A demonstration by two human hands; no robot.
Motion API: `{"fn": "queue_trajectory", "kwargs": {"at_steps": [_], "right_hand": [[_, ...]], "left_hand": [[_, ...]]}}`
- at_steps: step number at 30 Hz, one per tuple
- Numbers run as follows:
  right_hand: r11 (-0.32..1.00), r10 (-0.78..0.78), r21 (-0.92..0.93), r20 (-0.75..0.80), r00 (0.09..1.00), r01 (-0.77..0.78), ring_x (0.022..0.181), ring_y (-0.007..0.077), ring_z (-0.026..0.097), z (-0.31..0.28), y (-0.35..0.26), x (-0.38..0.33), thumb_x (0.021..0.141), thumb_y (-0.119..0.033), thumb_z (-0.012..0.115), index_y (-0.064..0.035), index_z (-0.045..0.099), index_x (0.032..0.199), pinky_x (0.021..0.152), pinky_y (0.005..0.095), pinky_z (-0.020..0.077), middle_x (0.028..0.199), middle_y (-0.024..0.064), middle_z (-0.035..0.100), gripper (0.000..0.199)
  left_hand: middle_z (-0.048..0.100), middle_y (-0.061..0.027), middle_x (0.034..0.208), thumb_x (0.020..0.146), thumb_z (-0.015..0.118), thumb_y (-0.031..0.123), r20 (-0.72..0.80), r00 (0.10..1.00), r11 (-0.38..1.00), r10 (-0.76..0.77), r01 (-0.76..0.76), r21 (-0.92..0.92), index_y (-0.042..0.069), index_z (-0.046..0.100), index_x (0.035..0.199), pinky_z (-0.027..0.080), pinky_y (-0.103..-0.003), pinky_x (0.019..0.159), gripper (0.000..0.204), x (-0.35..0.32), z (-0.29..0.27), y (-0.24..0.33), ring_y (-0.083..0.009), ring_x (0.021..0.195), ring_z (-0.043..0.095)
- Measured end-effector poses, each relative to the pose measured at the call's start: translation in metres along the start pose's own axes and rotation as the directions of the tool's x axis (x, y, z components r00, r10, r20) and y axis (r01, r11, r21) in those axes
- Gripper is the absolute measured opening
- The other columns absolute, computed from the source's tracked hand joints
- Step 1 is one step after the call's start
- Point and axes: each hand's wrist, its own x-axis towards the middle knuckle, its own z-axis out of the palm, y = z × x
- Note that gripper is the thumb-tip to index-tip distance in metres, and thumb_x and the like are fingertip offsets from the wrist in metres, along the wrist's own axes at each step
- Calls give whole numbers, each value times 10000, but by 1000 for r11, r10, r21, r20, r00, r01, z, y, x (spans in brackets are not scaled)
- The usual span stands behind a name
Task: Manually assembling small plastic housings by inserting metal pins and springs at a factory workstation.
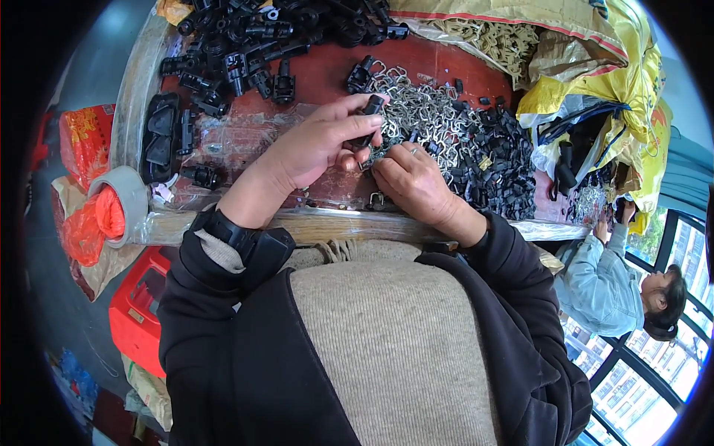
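My left hand is closed around a black plastic part, its upper end sticking out past the thumb. Close beside it, my right hand has its fingers pinched together just below that part. What lies between those right fingertips is too small and hidden to make out. Beyond my hands spreads a pile of bent silver metal clips. It runs on the right into a heap of small black plastic pieces. A lone metal clip lies near the table's front edge, below my right hand.
Black plastic assemblies are heaped at the far left of the red table. A black tray stands left, near a tape roll holding red plastic twine. Yellow woven sacks crowd the right; another person works there.
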Motion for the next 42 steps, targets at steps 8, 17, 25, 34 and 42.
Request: {"fn": "queue_trajectory", "kwargs": {"at_steps": [8,17,25,34,42], "right_hand": [[1000,-2,-16,-18,1000,2,591,212,459,2,1,0,611,-20,599,-49,509,710,554,309,398,649,54,435,136],[950,227,236,-71,971,-204,535,191,480,-19,0,3,643,9,596,-23,528,723,490,268,391,630,64,463,110],[879,327,396,-94,941,-266,511,142,490,-46,-2,20,657,24,606,-10,536,710,450,236,378,616,53,478,95],[949,171,288,-135,976,-127,505,161,490,-39,2,24,642,32,613,-9,542,719,436,251,378,608,59,473,112],[954,215,228,-62,975,-196,520,236,500,-37,-2,26,635,-73,585,-62,510,641,456,323,408,594,56,454,76]], "left_hand": [[516,-83,910,864,372,156,37,999,987,20,-14,-162,-16,319,1206,412,-195,559,386,2,-7,-11,-104,689,485],[547,-90,919,857,409,116,-13,1000,997,-24,23,-70,-26,411,1119,470,-214,654,298,2,-5,-9,-119,768,542],[545,-69,880,857,434,164,-5,997,993,-73,72,-90,-31,474,1024,485,-212,654,260,3,-1,-11,-121,741,561],[548,-74,908,862,409,136,6,991,984,-134,134,-114,-31,463,1044,483,-233,675,252,3,-1,-16,-131,747,571],[543,-69,913,860,419,145,12,989,985,-148,148,-91,-31,464,1045,481,-237,702,260,3,0,-19,-130,783,563]]}}
